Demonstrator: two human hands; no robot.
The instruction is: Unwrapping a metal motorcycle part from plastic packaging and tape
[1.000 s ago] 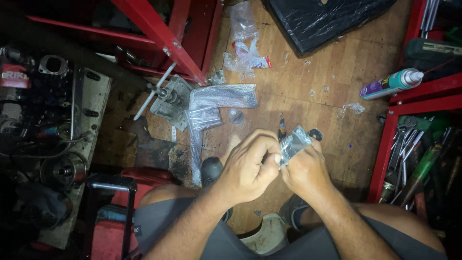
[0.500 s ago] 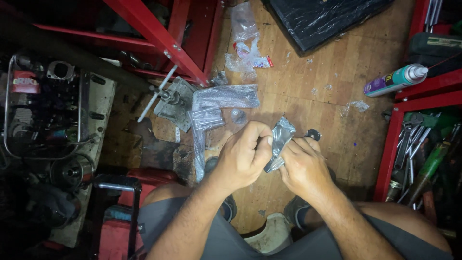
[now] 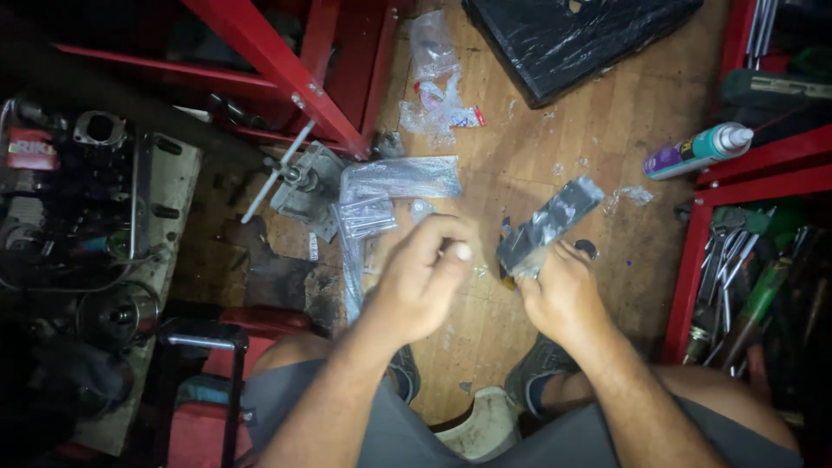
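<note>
Your right hand (image 3: 563,299) has its fingers clamped round the lower end of a small clear plastic packet (image 3: 546,225), so the rest of it sticks up and to the right, free of your palm, where the light catches it. It's just right of centre in the frame, raised off the wooden floor (image 3: 598,130) rather than lying on it.

Your left hand (image 3: 420,282) is apart from the packet, fingers curled in with the thumb pressed to the forefinger. It looks like a pinch on something tiny, but the hand is blurred and I can't tell whether anything is between those fingertips.

Out from your hands, more clear bags (image 3: 386,195) with small metal parts lie flat left of centre, within easy reach. Beside them, a grey metal bracket with a rod (image 3: 299,182) sits at the foot of the red steel frame (image 3: 277,74). Crumpled empty wrappers (image 3: 438,104) lie at upper centre, out of your working patch. A spray can (image 3: 698,150) lies on its side at the right, against the red tool tray (image 3: 693,269), and a black wrapped block (image 3: 581,35) fills the top.
</note>
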